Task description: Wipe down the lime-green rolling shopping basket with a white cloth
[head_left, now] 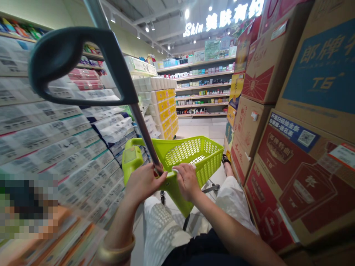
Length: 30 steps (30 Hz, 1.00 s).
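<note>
A lime-green wheeled shopping basket (205, 155) stands in the aisle just in front of my legs. Its metal pull rod (144, 129) rises toward the camera and ends in a dark grey loop handle (69, 55) at the upper left. My left hand (142, 183) is closed around the base of the rod where it meets the basket. Beside it, my right hand (187, 181) grips the basket's near rim with curled fingers. The basket looks empty through its mesh.
Shelves of packed tissue and paper goods (55, 140) line the left. Stacked cardboard cartons (294, 122) wall the right, close to my knee. The tiled aisle (199, 129) runs ahead to far product shelves (202, 88). A blurred patch covers the lower left.
</note>
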Tool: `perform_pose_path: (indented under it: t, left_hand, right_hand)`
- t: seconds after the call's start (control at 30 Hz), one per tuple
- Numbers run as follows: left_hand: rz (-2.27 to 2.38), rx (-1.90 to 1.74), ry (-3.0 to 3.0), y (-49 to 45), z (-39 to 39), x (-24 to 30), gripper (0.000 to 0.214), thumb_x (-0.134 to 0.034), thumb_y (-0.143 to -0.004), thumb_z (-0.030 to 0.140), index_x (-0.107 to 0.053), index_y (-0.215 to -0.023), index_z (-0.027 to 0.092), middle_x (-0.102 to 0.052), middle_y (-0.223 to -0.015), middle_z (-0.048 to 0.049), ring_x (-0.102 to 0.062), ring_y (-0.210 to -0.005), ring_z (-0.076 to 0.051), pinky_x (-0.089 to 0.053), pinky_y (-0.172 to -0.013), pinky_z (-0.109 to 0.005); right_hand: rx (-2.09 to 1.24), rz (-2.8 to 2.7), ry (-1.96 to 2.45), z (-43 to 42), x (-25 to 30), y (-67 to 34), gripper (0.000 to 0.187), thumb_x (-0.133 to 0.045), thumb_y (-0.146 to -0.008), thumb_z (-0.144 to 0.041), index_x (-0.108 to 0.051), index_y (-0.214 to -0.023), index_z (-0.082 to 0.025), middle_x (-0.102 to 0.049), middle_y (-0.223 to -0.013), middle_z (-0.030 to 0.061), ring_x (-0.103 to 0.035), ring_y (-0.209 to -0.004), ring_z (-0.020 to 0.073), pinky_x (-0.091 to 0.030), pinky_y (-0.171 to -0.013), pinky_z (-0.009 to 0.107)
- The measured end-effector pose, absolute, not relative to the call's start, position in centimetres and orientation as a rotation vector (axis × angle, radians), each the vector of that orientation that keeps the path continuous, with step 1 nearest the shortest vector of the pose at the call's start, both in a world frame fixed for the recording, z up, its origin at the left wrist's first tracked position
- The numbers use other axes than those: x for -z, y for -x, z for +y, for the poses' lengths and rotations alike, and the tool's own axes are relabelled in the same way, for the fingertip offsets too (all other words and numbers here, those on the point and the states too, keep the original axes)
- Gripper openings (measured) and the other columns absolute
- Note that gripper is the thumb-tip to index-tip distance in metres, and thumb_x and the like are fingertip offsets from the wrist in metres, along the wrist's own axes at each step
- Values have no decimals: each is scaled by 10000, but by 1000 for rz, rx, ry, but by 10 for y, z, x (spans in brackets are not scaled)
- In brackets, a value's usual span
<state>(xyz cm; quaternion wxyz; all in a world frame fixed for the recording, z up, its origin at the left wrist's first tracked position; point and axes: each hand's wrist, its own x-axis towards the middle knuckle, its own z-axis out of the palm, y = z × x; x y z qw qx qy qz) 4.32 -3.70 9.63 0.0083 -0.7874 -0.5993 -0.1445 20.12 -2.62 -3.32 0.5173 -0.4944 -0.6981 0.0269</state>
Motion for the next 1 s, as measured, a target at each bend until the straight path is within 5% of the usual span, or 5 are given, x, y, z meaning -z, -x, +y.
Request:
perform_pose_path:
  t: [0.2, 0.37, 0.67, 0.83, 1.0]
  left_hand:
    - [-1582, 1443, 2347, -22, -26, -89, 520, -560, -774, 453, -392, -1196, 200, -597, -1101, -74, -630, -902, -186, -528, -817, -343]
    - [-1248, 1523, 1928, -23, -46, -80, 522, -588, -756, 299, -388, -1232, 220, -496, -1223, -120, -491, -1178, -281, -426, -1008, -484]
    - [-1356, 622, 2417, -93, -47, -40, 494, -470, -790, 181, -482, -1280, 119, -565, -1229, -159, -529, -1138, -273, -407, -968, -394]
    - [-1504, 231, 2327, -95, -41, -31, 267, -434, -827, 217, -627, -992, 133, -650, -858, -117, -592, -870, -280, -387, -790, -405]
    - [-1463, 222, 2297, -89, -42, -29, 213, -417, -838, 201, -618, -898, 160, -631, -830, -111, -573, -842, -269, -341, -748, -393]
  right_hand:
    - [-27, -1825, 1114, -25, 38, -210, 350, -407, -898, -189, -558, -1206, -259, -558, -1122, 47, -454, -1067, 207, -311, -982, 373]
    - [57, -1664, 1290, -8, 58, -231, 295, -411, -891, -188, -599, -1114, -234, -554, -1071, 62, -453, -1054, 222, -304, -994, 409]
    - [-62, -1738, 1114, -20, 51, -211, 312, -427, -907, -227, -569, -1183, -255, -574, -1099, 48, -480, -1047, 205, -332, -962, 363]
    - [51, -1710, 1276, -11, 62, -233, 283, -427, -912, -242, -593, -1140, -225, -580, -1087, 69, -462, -1059, 228, -304, -981, 394]
    - [-26, -1559, 1343, -14, 54, -203, 268, -375, -927, -219, -624, -1025, -209, -577, -1017, 67, -467, -1000, 218, -313, -965, 389]
